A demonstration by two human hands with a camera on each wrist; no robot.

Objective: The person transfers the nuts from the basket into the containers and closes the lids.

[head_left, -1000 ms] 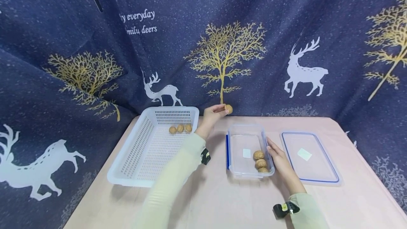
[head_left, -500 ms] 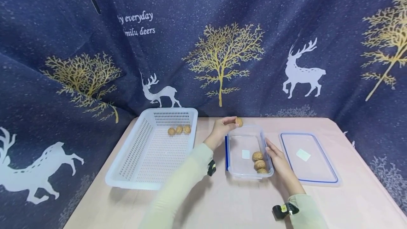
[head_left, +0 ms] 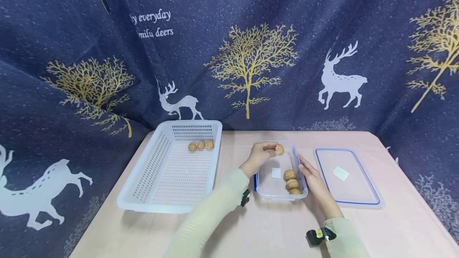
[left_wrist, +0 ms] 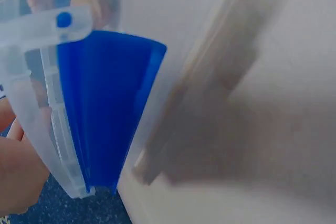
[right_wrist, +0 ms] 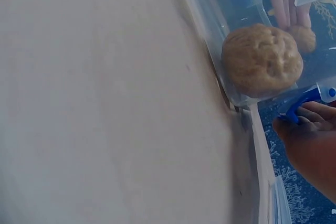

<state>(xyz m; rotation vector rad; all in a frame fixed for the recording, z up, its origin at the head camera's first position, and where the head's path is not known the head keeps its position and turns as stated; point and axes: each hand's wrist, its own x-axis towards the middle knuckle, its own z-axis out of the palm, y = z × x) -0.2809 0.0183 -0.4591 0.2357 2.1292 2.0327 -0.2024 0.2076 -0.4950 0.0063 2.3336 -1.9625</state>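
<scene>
Where it was raised before, the walnut (head_left: pixel 279 149) now hangs over the box (head_left: pixel 265 180).

soft, even light is falling on the table (head_left: pixel 251 234), arms casting faint shadows; the head view is bending at its edges (wide lens), both wrist views are blurring up close.

Seven walnuts (head_left: pixel 279 149), one basket (head_left: pixel 150 178), one container (head_left: pixel 267 188), one lid (head_left: pixel 362 202).
</scene>
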